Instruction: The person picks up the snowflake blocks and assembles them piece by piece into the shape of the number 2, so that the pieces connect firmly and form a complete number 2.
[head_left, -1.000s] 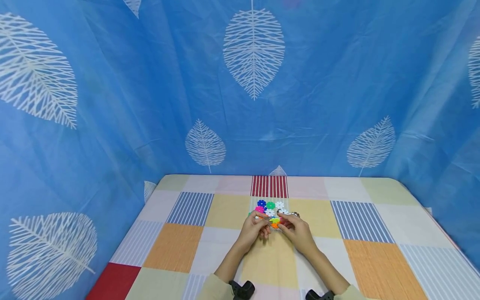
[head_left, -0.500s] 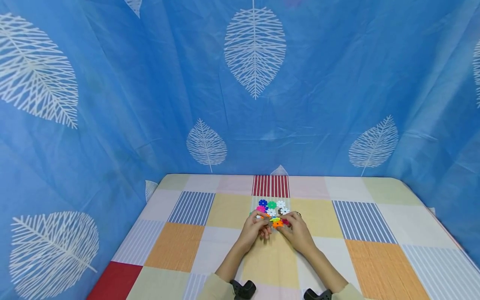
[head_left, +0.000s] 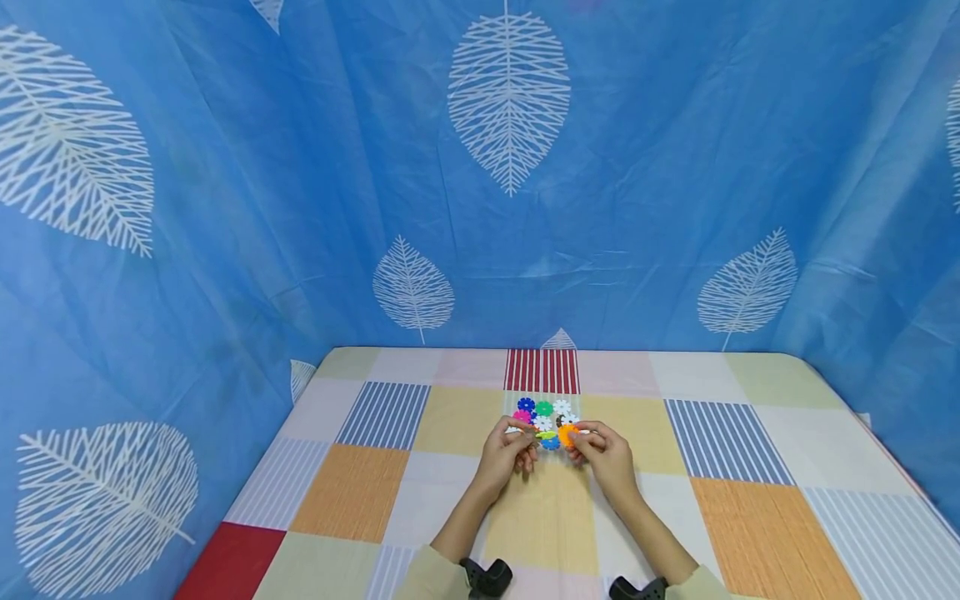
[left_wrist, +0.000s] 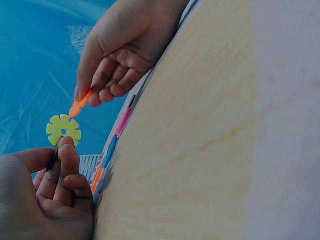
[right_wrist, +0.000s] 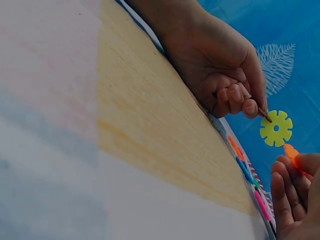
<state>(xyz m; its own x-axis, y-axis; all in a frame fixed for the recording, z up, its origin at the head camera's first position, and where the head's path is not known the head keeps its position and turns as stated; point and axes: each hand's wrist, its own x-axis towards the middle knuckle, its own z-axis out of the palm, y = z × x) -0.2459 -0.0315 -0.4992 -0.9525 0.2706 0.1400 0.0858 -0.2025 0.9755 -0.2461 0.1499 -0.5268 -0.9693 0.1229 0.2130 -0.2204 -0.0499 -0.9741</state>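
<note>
My left hand (head_left: 501, 454) pinches a dark brown disc (right_wrist: 268, 118), seen edge-on. A yellow notched snowflake disc (left_wrist: 63, 131) stands at right angles to it, meeting its edge just beyond the fingertips. My right hand (head_left: 609, 460) pinches an orange notched disc (head_left: 568, 436) between thumb and fingers. In both wrist views the orange disc is tilted edge-on, close to the yellow disc's rim. Both hands are just above the near side of a group of loose discs, with part of that group hidden behind them.
Beyond the hands lie several flat discs: dark blue (head_left: 526, 405), green (head_left: 543, 408), white (head_left: 562, 407) and pink (head_left: 522, 416). A lighter blue disc (head_left: 551, 443) lies between the hands. A patchwork cloth (head_left: 540, 533) covers the table; blue leaf-patterned curtain (head_left: 480, 250) surrounds its far sides.
My right hand has drawn back slightly to the right with the orange disc, away from the yellow one, and turned its face into view. The lighter blue disc now shows. My left hand stays nearly still.
</note>
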